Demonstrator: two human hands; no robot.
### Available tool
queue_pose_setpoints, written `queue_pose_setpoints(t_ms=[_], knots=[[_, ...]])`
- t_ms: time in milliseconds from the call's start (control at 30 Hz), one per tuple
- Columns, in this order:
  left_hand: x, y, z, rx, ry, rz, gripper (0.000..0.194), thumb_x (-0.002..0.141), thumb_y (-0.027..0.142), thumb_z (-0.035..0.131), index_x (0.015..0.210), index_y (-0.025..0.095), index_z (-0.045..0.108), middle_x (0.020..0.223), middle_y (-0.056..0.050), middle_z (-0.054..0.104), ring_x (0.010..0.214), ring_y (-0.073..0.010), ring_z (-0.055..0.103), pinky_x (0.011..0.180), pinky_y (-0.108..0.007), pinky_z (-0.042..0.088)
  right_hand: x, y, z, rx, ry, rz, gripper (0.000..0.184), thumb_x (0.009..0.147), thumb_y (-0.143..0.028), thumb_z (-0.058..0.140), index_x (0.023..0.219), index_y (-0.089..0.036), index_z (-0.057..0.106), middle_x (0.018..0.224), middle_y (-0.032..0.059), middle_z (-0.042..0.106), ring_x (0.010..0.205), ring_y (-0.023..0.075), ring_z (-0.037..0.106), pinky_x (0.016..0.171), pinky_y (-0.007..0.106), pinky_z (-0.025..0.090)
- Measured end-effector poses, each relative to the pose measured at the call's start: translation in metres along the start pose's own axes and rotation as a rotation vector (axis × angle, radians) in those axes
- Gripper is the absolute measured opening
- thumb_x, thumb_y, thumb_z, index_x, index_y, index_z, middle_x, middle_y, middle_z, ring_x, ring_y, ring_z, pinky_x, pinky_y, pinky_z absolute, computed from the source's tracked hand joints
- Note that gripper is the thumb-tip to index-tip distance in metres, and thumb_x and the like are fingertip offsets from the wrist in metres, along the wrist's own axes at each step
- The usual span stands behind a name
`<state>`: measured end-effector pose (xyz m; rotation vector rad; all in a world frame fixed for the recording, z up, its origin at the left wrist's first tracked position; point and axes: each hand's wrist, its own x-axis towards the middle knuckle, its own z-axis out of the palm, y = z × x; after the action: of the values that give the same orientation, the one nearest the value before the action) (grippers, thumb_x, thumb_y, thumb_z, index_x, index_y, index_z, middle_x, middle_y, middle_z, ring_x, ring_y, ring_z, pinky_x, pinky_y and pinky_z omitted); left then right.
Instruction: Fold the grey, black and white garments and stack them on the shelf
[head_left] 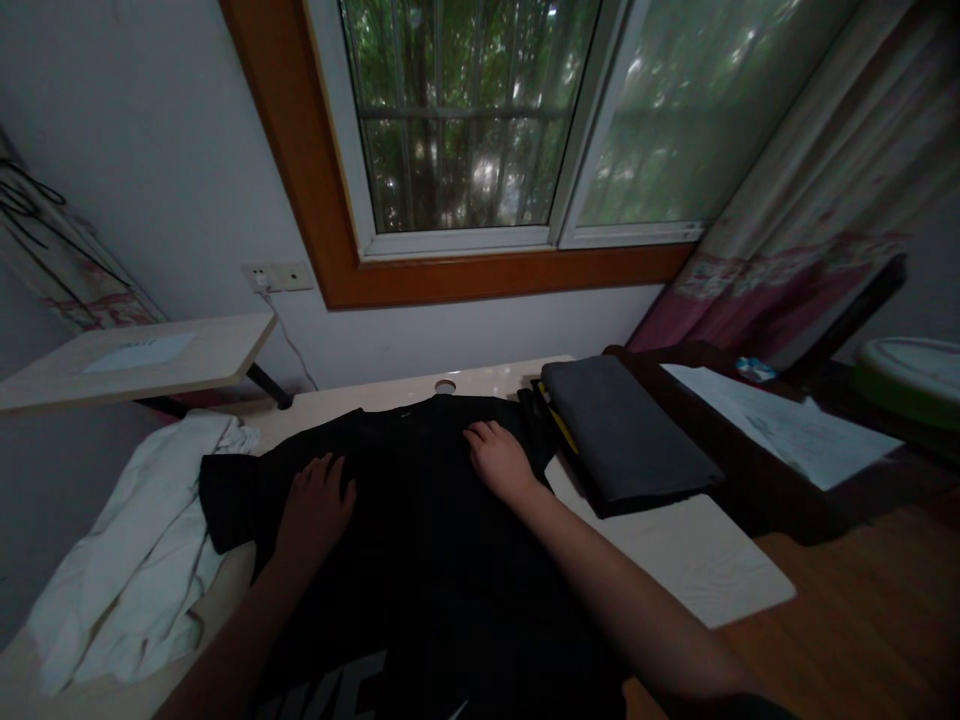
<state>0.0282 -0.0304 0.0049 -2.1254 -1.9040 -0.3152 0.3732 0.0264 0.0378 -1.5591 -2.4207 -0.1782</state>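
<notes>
A black T-shirt (pixel 420 510) lies spread out on the light wooden desk (pixel 495 380), its collar toward the window and one short sleeve reaching out to the left. On the left half of the shirt rests my left hand (pixel 319 505), palm down with the fingers a little apart. My right hand (pixel 499 460) lies flat on the upper right part, near the shoulder. Neither hand grips the fabric visibly. Close to my right hand is a stack of folded dark clothes (pixel 622 430), grey on top with a yellow edge below.
Crumpled white cloth (pixel 142 550) lies at the left. A raised shelf (pixel 210 360) with a paper on it stands behind that. White sheets (pixel 780 420) lie on a dark surface at the right. A window (pixel 465 120) and a wall socket (pixel 277 277) are behind the desk.
</notes>
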Motion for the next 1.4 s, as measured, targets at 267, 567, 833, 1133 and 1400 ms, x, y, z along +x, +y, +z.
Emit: queue_pose_setpoints(t_ms=[267,567,833,1133,1400], knots=[[0.010,-0.007,0.002,-0.023,0.038,-0.024,0.053,0.097,0.041,0.041,0.135,0.008,0.061,0.141,-0.022,0.058,0.135,-0.0349,0.052,0.117,-0.050,0.039,0.002,-0.002,0.007,0.059,0.036,-0.039,0.042,0.101,-0.029,0.047,0.138,-0.015,0.061,0.140,0.0128,0.060,0.127,0.0289,0.052,0.109,0.042,0.044],[0.050,-0.020,0.020,-0.013,0.029,-0.031,0.056,0.100,0.041,0.038,0.139,0.006,0.057,0.144,-0.023,0.055,0.136,-0.0350,0.050,0.117,-0.051,0.037,0.033,0.010,0.024,0.088,0.045,-0.013,0.046,0.102,-0.032,0.046,0.143,-0.014,0.057,0.147,0.0137,0.056,0.138,0.0280,0.047,0.116,0.042,0.038],[0.081,-0.037,0.038,-0.046,0.048,-0.045,0.056,0.097,0.039,0.040,0.140,0.006,0.056,0.147,-0.025,0.054,0.138,-0.0361,0.049,0.115,-0.054,0.038,0.065,0.015,0.040,0.122,-0.003,0.008,0.051,0.103,-0.035,0.044,0.149,-0.014,0.051,0.157,0.0140,0.047,0.147,0.0274,0.038,0.122,0.045,0.030],[0.091,-0.046,0.039,-0.045,-0.064,-0.058,0.059,0.100,0.041,0.038,0.149,0.011,0.049,0.159,-0.019,0.044,0.149,-0.0310,0.038,0.121,-0.050,0.031,0.093,0.053,0.051,0.102,-0.113,0.020,0.056,0.106,-0.045,0.036,0.155,-0.021,0.043,0.165,0.0086,0.034,0.154,0.0265,0.028,0.124,0.049,0.025],[0.097,-0.048,0.040,-0.055,-0.108,-0.084,0.061,0.101,0.044,0.036,0.152,0.012,0.046,0.162,-0.018,0.040,0.151,-0.0291,0.036,0.124,-0.048,0.027,0.099,0.069,0.042,-0.007,-0.060,0.030,0.048,0.105,-0.033,0.040,0.149,-0.017,0.053,0.158,0.0113,0.046,0.148,0.0288,0.039,0.121,0.052,0.031]])
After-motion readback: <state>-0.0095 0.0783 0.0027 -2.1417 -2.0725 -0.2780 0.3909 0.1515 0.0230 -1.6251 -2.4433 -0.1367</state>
